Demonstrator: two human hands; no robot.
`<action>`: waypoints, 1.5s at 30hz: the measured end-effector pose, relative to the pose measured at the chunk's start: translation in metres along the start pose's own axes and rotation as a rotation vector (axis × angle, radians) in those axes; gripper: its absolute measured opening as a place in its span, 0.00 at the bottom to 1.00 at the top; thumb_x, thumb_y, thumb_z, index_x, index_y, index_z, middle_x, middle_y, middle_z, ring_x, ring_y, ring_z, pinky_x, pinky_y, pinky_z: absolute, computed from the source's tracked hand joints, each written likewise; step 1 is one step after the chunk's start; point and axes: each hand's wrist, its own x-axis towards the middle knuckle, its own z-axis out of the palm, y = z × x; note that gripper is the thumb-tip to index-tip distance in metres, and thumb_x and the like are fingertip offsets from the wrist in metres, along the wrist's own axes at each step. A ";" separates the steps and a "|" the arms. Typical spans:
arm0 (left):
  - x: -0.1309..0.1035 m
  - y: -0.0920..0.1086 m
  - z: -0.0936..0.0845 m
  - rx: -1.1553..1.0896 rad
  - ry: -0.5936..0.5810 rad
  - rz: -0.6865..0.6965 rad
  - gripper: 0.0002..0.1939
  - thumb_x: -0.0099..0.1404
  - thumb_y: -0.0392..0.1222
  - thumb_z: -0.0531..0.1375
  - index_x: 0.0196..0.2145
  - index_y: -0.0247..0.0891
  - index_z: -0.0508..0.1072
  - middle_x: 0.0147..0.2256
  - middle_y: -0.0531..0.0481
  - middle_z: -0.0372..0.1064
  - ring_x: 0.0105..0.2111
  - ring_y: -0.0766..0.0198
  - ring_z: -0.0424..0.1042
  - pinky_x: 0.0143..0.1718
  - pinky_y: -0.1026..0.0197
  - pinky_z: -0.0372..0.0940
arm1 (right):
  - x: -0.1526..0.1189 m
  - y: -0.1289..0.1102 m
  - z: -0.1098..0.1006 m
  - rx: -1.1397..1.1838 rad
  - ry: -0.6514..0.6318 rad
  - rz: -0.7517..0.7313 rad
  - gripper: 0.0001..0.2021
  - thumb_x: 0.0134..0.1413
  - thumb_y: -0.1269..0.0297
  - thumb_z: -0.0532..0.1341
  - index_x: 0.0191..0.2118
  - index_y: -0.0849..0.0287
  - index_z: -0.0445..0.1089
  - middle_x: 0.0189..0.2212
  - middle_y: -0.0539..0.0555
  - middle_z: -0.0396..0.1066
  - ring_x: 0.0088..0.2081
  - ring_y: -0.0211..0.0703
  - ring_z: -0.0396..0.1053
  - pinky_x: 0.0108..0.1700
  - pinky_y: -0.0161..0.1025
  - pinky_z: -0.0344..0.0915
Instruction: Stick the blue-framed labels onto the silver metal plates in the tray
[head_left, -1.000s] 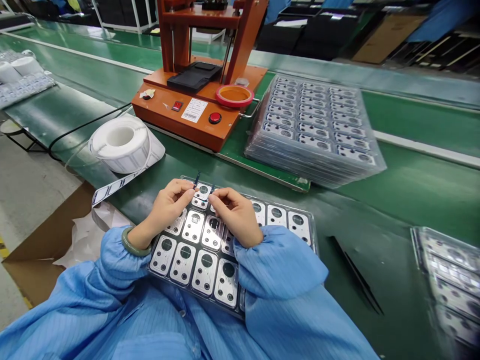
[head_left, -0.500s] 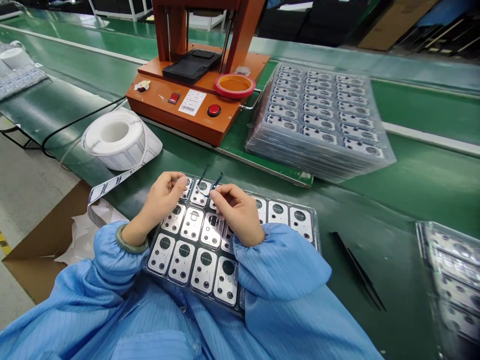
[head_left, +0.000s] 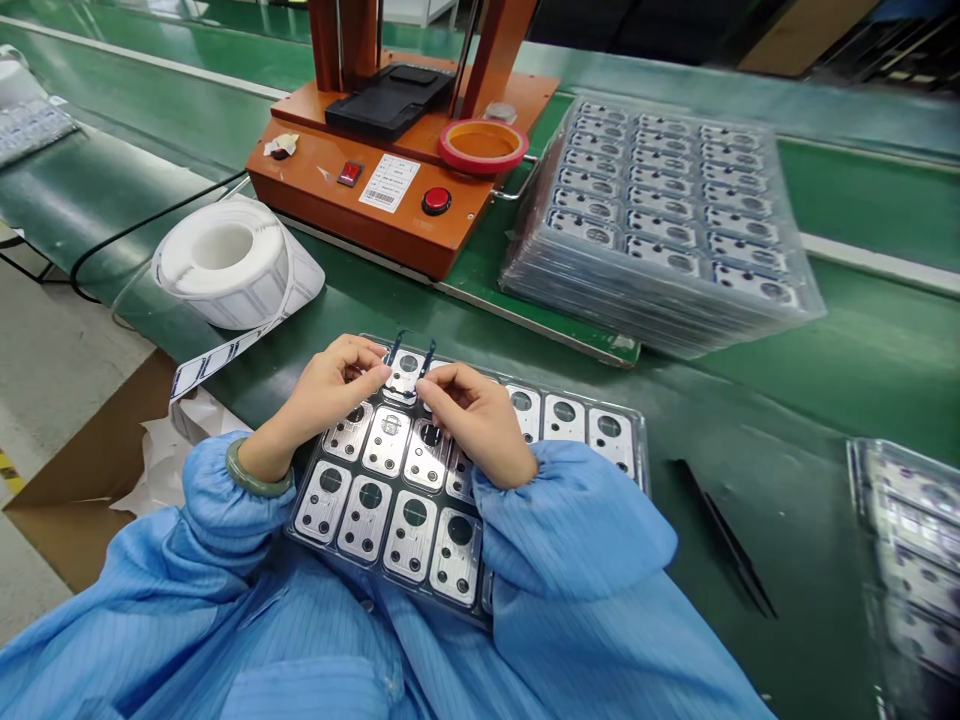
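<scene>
A thin dark U-shaped strip (head_left: 430,358) is stretched between my two hands over the upper row of metal plates. My left hand (head_left: 337,380) pinches its left side between thumb and fingers. My right hand (head_left: 478,415) pinches its right side. Below them lies a clear tray (head_left: 639,440) holding several silver plates (head_left: 409,537), each with a large dark circle and small holes. The tray rests near my body, and my right hand and sleeve cover part of it.
Black tweezers (head_left: 724,540) lie right of the tray. Beyond are a label roll (head_left: 225,255), an orange press (head_left: 360,200) with red tape (head_left: 484,148) on it, and a tall stack of filled trays (head_left: 660,220). More trays (head_left: 911,560) sit at far right.
My left hand has moved right, closer to my right hand, and now grips the strip's left side. The strip sits more upright. The view has shifted slightly.
</scene>
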 end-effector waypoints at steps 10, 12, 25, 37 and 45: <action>0.003 -0.005 0.009 0.265 -0.029 0.053 0.07 0.61 0.41 0.59 0.27 0.38 0.73 0.41 0.46 0.68 0.40 0.62 0.70 0.41 0.58 0.65 | 0.004 0.002 0.001 -0.224 0.064 0.033 0.09 0.52 0.58 0.59 0.28 0.58 0.68 0.22 0.48 0.66 0.25 0.36 0.63 0.29 0.35 0.58; 0.003 -0.006 0.010 0.281 -0.018 0.063 0.07 0.61 0.41 0.58 0.27 0.38 0.73 0.39 0.47 0.68 0.41 0.61 0.70 0.42 0.58 0.65 | 0.004 0.001 0.003 -0.284 0.060 0.020 0.09 0.52 0.60 0.59 0.27 0.58 0.68 0.22 0.48 0.67 0.25 0.37 0.63 0.30 0.35 0.58; 0.001 -0.004 0.011 0.353 -0.034 0.064 0.06 0.60 0.40 0.59 0.26 0.39 0.72 0.38 0.49 0.69 0.40 0.62 0.70 0.41 0.59 0.63 | 0.003 -0.001 0.008 -0.387 0.051 0.032 0.07 0.51 0.63 0.58 0.25 0.57 0.67 0.22 0.47 0.68 0.25 0.36 0.63 0.30 0.36 0.58; 0.002 -0.005 0.011 0.369 -0.023 0.072 0.06 0.60 0.40 0.59 0.27 0.39 0.73 0.37 0.49 0.69 0.39 0.62 0.70 0.41 0.60 0.64 | 0.003 0.000 0.008 -0.398 0.055 0.017 0.08 0.50 0.62 0.57 0.24 0.57 0.67 0.21 0.48 0.68 0.24 0.37 0.63 0.30 0.36 0.58; 0.002 -0.003 0.012 0.391 -0.027 0.070 0.06 0.61 0.40 0.58 0.27 0.39 0.73 0.37 0.50 0.69 0.39 0.63 0.70 0.41 0.60 0.63 | 0.004 0.000 0.008 -0.406 0.054 0.026 0.07 0.50 0.63 0.58 0.24 0.57 0.67 0.21 0.48 0.68 0.25 0.37 0.63 0.31 0.36 0.58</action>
